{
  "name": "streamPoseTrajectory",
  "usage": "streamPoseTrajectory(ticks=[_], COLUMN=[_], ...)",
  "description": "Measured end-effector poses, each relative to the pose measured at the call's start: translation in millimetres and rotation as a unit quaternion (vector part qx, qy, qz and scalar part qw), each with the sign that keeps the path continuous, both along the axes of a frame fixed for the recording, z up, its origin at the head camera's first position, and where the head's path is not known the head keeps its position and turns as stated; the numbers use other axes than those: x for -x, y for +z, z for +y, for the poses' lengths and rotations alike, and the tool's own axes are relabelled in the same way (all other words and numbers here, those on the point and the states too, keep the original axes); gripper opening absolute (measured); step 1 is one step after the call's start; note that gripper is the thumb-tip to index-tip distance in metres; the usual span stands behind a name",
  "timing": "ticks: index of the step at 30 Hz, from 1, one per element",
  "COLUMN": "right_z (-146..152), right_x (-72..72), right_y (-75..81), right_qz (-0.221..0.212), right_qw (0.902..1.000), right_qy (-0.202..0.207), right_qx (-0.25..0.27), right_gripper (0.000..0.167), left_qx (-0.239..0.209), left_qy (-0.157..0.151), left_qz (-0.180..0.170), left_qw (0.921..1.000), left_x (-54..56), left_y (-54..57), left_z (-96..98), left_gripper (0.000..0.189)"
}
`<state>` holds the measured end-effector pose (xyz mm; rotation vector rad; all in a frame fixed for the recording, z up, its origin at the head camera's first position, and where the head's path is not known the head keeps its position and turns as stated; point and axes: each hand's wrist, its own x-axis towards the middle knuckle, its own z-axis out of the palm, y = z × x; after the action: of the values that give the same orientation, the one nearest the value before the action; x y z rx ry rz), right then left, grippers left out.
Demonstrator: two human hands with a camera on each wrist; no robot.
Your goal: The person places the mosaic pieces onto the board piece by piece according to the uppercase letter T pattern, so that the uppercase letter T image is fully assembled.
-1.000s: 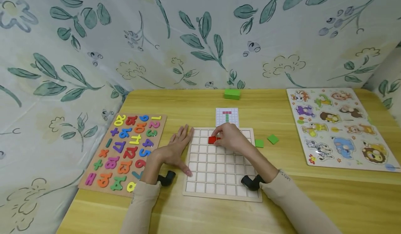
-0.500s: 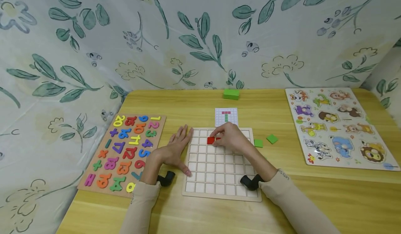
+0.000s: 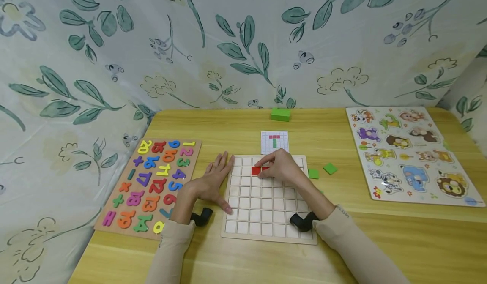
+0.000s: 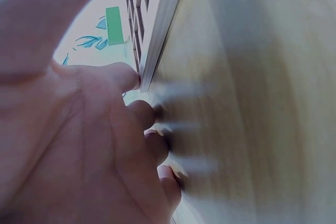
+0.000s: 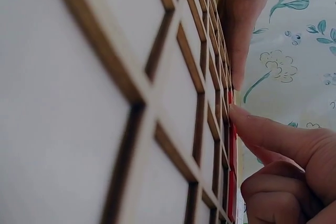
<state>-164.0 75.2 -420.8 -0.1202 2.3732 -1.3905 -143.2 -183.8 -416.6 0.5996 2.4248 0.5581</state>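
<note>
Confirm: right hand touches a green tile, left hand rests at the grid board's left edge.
Wrong colour: the head view shows the right hand touching a red tile. The left hand does rest at the left edge of the grid board.

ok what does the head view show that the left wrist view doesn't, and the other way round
Only the head view: the tan board of multicoloured numbers, the white board of animal pictures, the small white card with a pink-and-green T, and two loose green square tiles.

Only the left wrist view: the palm side of the left hand.

Both: that hand, the pale wooden grid board, the green rectangular block, the wood-grain table and floral wall covering.
</note>
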Motion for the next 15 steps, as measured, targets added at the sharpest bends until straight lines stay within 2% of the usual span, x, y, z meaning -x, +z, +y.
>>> streamPoseTrajectory(ticks=[9,15], right_z=[-1.4,7.3], right_x=[-1.3,-2.7], right_y=[-0.3,3.3], right_qz=[0.004,-0.001], right_qw=[0.9999,1.0], right_qy=[0.0,-0.005], right_qx=[0.017,0.005], right_gripper=[0.024,0.025], left_qx=[0.004,0.003], left_qy=[-0.001,0.0], left_qz=[0.001,0.001], left_qw=[1.0,1.0], left_x=[0.0,0.0], left_y=[0.2,0.0], left_z=[-0.8,-0.4], left_gripper=[0.152,0.153])
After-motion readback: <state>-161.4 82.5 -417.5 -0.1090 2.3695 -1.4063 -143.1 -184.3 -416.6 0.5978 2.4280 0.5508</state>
